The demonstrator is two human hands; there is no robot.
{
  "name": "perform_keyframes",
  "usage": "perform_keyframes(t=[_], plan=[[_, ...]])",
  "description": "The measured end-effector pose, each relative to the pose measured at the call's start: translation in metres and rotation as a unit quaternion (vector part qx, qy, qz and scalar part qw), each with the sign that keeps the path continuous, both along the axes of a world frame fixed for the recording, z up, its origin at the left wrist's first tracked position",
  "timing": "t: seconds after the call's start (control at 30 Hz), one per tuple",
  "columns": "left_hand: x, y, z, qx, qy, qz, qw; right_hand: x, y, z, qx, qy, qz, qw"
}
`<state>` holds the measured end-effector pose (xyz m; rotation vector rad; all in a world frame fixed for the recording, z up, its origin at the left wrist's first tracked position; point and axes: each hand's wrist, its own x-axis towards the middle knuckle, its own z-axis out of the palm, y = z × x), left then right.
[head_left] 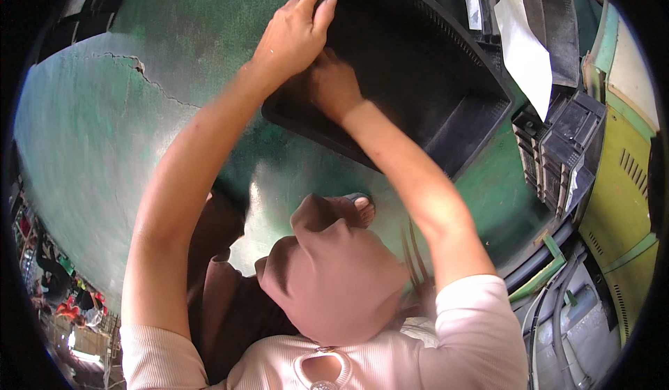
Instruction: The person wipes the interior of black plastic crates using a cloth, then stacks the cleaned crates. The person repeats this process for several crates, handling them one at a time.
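Note:
A large black plastic crate (425, 62) is tilted in front of me, its open side facing me. My left hand (296, 34) is closed over the crate's rim at the upper left corner, with the thumb along the edge. My right hand (334, 87) reaches over the lower rim into the crate, close to its left wall and just below my left hand. The right fingers are curled, dark and smeared by motion, so whether they hold anything is hidden. Inside the crate I make out only bare dark walls and the bottom.
More black crates (571, 128) stand stacked at the right, with a white sheet (524, 45) lying over one. Beyond them is a yellow-green machine panel (620, 181), with hoses (557, 313) below. The green floor (90, 132) has a crack at the left. My sandalled foot (362, 209) is below the crate.

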<state>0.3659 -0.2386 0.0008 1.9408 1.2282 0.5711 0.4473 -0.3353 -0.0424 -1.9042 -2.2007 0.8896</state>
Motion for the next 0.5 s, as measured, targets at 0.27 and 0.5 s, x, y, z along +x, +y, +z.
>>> perform_keyframes(t=[0.27,0.5], plan=[[0.001,-0.002,0.008,-0.032,-0.031,-0.011,0.999,0.025,-0.015,0.014,-0.053,0.040,0.117,0.991],[0.003,-0.009,0.014,-0.037,-0.066,-0.001,0.997,0.079,-0.092,0.013,-0.043,0.058,0.036,0.997]])
